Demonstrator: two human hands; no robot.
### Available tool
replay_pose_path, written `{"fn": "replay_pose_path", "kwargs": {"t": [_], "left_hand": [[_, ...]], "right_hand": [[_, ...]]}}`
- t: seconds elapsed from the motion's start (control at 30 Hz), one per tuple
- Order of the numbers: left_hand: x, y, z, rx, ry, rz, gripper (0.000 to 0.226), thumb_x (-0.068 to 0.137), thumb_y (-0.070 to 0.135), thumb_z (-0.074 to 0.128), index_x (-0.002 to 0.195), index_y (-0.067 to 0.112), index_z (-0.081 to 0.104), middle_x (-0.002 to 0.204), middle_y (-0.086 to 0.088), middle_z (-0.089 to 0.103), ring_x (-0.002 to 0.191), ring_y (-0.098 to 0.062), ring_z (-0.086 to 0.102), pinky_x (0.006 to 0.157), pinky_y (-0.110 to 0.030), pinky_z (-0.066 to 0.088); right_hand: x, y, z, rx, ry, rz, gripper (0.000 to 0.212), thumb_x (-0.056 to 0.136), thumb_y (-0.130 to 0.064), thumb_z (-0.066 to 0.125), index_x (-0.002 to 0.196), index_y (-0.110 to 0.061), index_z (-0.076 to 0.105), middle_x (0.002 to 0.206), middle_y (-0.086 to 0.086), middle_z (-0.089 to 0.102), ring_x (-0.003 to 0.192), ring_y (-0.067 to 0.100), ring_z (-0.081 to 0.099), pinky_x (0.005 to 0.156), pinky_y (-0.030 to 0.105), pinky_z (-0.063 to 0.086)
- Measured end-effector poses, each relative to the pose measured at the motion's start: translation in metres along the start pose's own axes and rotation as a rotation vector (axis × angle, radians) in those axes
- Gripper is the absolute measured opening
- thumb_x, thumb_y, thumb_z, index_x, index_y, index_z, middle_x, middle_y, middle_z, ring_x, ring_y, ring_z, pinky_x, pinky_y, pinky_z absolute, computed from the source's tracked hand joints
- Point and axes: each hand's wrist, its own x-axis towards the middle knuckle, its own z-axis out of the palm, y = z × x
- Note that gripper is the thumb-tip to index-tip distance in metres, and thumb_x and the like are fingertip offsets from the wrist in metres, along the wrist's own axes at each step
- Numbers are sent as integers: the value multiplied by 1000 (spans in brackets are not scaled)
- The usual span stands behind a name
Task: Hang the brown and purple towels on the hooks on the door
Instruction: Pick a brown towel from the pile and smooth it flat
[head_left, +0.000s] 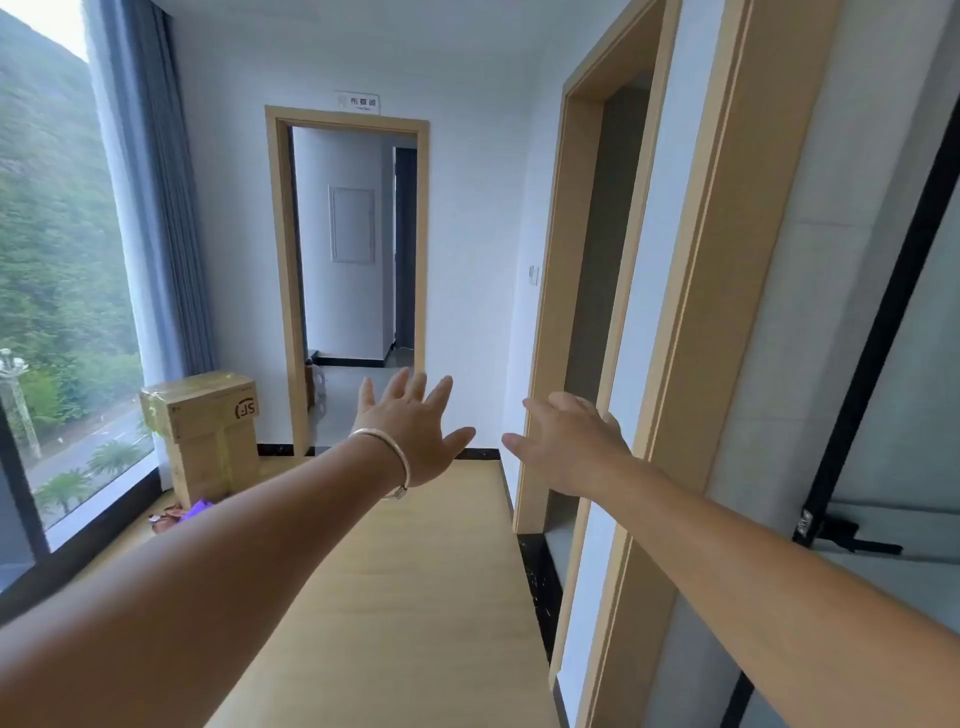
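Left hand (410, 434), silver bracelet (387, 460) at the wrist, and right hand (569, 447) both stretched forward over the wooden floor (415, 597), fingers spread and straight, holding nothing. Purple towel (200, 508) and brown towel (167, 519) bunched together on the floor by the window (57, 291), touching, at the foot of a cardboard box (205, 426), partly hidden behind the left forearm. Well apart from both hands.

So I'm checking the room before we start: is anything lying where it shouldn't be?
Yes. The purple towel and brown towel lie crumpled on the floor by the window, at the foot of the cardboard box, partly hidden behind the left arm. Both hands are open and hold nothing.
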Motion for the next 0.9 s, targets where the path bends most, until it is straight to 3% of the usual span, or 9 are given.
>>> {"fn": "replay_pose_path", "kwargs": {"t": [0.4,0.9], "left_hand": [[132,-44,66,44,-25,-4,76,90,69,19,152,27,1,159,-5,10,148,-26,-1,115,-60,3],[371,-56,154,72,-1,-59,74,91,67,24,150,28,4,158,-5,14,147,-26,2,115,-60,4]], "right_hand": [[152,4,56,-40,46,-26,65,92,-66,32,148,-33,26,155,1,27,143,24,21,113,57,14],[403,87,107,-30,8,-66,68,93,-66,29,150,-31,23,159,3,19,146,23,14,115,54,14]]}}
